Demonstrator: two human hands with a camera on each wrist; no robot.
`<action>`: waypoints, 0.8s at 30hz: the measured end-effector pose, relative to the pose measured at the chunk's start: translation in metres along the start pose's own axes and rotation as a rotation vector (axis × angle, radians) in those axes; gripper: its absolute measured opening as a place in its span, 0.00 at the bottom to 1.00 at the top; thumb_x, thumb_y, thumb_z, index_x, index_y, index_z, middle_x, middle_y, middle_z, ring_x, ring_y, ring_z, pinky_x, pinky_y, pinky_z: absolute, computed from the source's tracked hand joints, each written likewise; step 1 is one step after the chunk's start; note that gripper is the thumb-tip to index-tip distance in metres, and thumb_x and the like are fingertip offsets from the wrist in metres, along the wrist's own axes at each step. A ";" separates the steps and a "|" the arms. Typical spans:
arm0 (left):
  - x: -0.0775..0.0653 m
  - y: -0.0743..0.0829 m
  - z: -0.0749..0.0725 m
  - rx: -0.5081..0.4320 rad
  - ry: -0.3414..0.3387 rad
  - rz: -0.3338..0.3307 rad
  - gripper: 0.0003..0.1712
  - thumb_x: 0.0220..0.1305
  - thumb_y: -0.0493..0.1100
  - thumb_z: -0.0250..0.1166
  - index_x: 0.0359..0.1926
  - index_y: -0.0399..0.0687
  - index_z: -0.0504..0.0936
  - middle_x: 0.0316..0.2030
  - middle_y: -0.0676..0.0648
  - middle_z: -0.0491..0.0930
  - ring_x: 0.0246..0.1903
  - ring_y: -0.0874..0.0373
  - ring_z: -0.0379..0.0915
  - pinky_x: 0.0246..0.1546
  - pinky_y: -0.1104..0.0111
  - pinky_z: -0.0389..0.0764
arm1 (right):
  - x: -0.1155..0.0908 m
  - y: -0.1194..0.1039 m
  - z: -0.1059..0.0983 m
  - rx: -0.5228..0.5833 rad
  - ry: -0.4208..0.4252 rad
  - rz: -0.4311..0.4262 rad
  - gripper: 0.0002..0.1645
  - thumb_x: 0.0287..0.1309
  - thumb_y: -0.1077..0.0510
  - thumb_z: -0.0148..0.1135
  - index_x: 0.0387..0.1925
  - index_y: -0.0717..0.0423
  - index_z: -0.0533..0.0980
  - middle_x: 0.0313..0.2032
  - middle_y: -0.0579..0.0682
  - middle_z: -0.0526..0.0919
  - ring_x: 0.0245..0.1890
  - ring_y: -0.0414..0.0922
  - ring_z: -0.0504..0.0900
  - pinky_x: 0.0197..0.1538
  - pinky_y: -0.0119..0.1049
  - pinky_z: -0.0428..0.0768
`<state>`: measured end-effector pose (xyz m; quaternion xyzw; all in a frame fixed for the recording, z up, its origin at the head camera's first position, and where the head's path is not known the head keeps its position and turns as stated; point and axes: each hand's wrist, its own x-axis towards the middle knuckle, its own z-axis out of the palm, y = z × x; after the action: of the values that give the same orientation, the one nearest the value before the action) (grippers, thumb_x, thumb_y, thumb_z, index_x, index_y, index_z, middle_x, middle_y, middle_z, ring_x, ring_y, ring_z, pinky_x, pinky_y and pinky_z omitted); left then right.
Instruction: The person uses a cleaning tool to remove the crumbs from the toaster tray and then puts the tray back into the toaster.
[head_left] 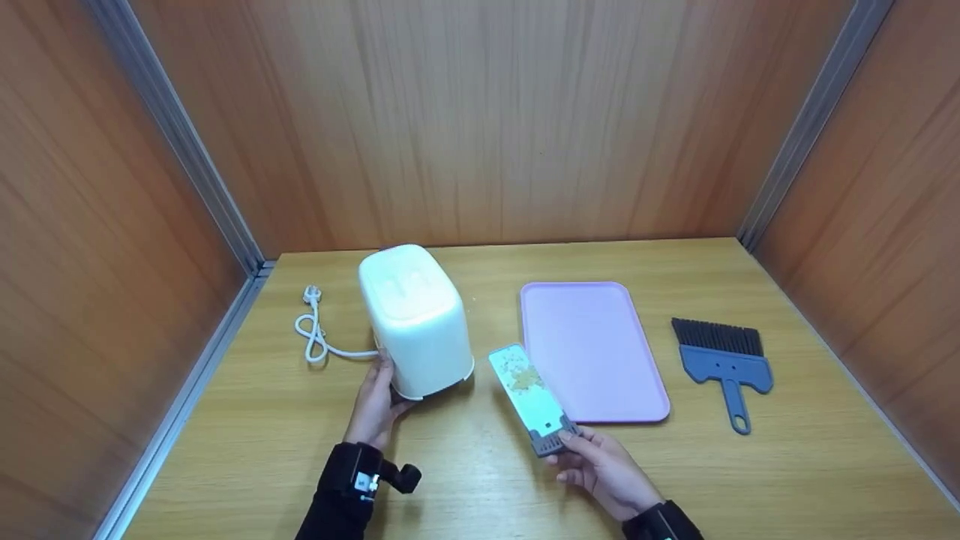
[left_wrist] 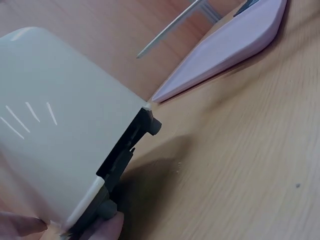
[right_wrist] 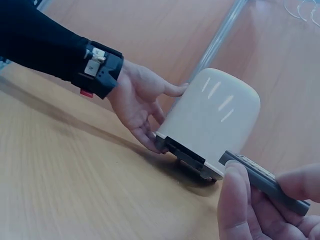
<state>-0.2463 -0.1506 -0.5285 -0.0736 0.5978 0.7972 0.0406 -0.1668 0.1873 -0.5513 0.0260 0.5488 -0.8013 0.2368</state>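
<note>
A white toaster [head_left: 416,322] is tilted, its near lower edge raised off the table over a shadow. My left hand [head_left: 375,401] grips its near left corner, with fingers under the dark base and the thumb against the side, as the right wrist view shows. Out in front of the toaster, my right hand [head_left: 604,469] pinches the grey end of a crumb tray [head_left: 536,401] between thumb and fingers. Tan crumbs [head_left: 527,377] lie on its pale flat surface. In the left wrist view, the dark slot at the toaster's lower end [left_wrist: 120,150] shows.
Just beyond the crumb tray a pink-purple tray [head_left: 592,352] lies on the table. Farther right is a blue brush [head_left: 724,367] with dark bristles. The toaster's white cord and plug [head_left: 319,337] lie at left. Wooden panels [head_left: 487,120] enclose the back and sides.
</note>
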 end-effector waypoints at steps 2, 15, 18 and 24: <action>-0.001 -0.001 -0.001 0.002 -0.006 0.002 0.44 0.69 0.71 0.42 0.76 0.51 0.51 0.72 0.37 0.56 0.70 0.41 0.53 0.65 0.44 0.62 | 0.001 -0.001 -0.001 0.005 0.011 -0.001 0.32 0.67 0.53 0.60 0.63 0.69 0.62 0.46 0.54 0.84 0.40 0.41 0.83 0.42 0.33 0.82; -0.005 -0.009 -0.003 0.029 -0.040 0.031 0.48 0.71 0.71 0.40 0.77 0.44 0.46 0.73 0.34 0.52 0.72 0.37 0.48 0.69 0.40 0.54 | 0.006 -0.004 -0.007 0.006 0.022 0.004 0.34 0.68 0.52 0.59 0.65 0.69 0.61 0.45 0.53 0.85 0.40 0.42 0.83 0.42 0.33 0.82; -0.005 -0.011 -0.005 0.006 -0.048 0.035 0.46 0.71 0.71 0.38 0.76 0.44 0.48 0.72 0.33 0.54 0.71 0.37 0.51 0.69 0.42 0.54 | 0.007 -0.005 -0.007 0.018 0.035 0.008 0.34 0.68 0.52 0.60 0.65 0.70 0.62 0.45 0.53 0.85 0.40 0.42 0.84 0.42 0.32 0.82; -0.007 -0.009 -0.004 -0.050 -0.048 -0.001 0.48 0.68 0.75 0.39 0.76 0.48 0.52 0.72 0.35 0.55 0.71 0.41 0.51 0.71 0.45 0.53 | 0.008 -0.006 -0.008 0.036 0.049 0.021 0.34 0.67 0.53 0.60 0.65 0.70 0.62 0.45 0.54 0.85 0.40 0.42 0.84 0.41 0.32 0.82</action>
<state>-0.2376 -0.1513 -0.5368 -0.0557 0.5767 0.8133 0.0537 -0.1780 0.1930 -0.5516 0.0556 0.5395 -0.8078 0.2309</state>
